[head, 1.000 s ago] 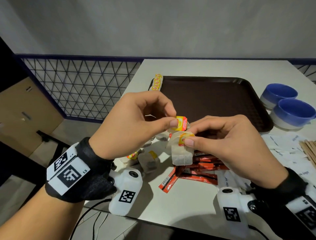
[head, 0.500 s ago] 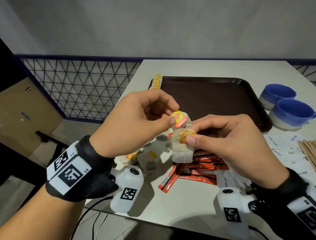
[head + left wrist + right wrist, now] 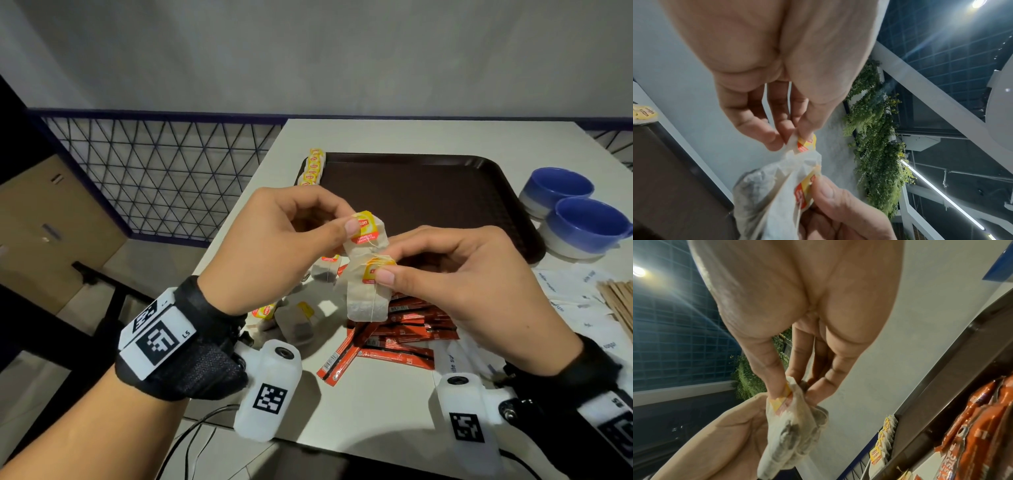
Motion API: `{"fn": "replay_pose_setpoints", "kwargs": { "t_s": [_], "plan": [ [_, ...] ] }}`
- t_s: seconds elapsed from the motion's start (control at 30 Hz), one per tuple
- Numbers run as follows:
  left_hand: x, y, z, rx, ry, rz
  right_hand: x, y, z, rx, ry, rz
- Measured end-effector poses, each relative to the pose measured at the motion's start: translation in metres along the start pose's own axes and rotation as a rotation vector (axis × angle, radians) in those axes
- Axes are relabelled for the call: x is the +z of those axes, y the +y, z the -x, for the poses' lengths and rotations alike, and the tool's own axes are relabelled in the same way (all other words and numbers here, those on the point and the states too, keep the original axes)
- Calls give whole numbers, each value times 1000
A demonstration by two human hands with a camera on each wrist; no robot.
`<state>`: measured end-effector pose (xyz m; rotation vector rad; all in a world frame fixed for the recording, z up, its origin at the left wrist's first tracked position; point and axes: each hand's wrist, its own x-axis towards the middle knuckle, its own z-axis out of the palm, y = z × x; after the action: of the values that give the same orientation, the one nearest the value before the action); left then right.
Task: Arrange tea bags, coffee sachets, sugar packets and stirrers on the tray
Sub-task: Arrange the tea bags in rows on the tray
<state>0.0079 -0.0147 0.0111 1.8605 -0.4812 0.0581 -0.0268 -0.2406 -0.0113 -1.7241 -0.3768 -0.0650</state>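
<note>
Above the table's near left, my left hand (image 3: 349, 224) pinches the yellow tag of one tea bag (image 3: 368, 236) between thumb and fingers. Just below it, my right hand (image 3: 385, 270) pinches the tag of a second tea bag (image 3: 366, 301), which hangs down. The two bags touch, and thin strings run between them. In the left wrist view the left hand (image 3: 799, 139) grips the tag (image 3: 807, 143); in the right wrist view the right hand (image 3: 789, 389) holds its tea bag (image 3: 795, 423). The brown tray (image 3: 428, 192) lies behind, with a row of tea bags (image 3: 313, 168) on its left edge.
Red coffee sachets (image 3: 397, 329) lie under my hands, loose tea bags (image 3: 294, 322) to their left. White sugar packets (image 3: 572, 298) and wooden stirrers (image 3: 616, 301) lie at the right. Two blue cups (image 3: 582, 222) stand right of the tray. A railing runs left of the table.
My left hand has lifted its tag a little, and the bag under it has come up into view beside the right-hand bag. The right hand has stayed in place.
</note>
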Motion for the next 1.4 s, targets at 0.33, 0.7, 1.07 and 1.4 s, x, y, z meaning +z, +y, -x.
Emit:
{"fn": "replay_pose_setpoints", "kwargs": {
  "t_s": [0.33,0.7,1.07,1.4],
  "plan": [
    [2,-2,4,25,8,-204,-3,-6,-1,2,11,137],
    [1,-2,7,29,-39,-51,0,-9,0,-53,62,138],
    [4,-2,9,-15,-40,-38,0,-12,1,-74,-45,126],
    [3,-1,10,-3,-45,115,2,-6,-1,-34,112,68]
  ]
}}
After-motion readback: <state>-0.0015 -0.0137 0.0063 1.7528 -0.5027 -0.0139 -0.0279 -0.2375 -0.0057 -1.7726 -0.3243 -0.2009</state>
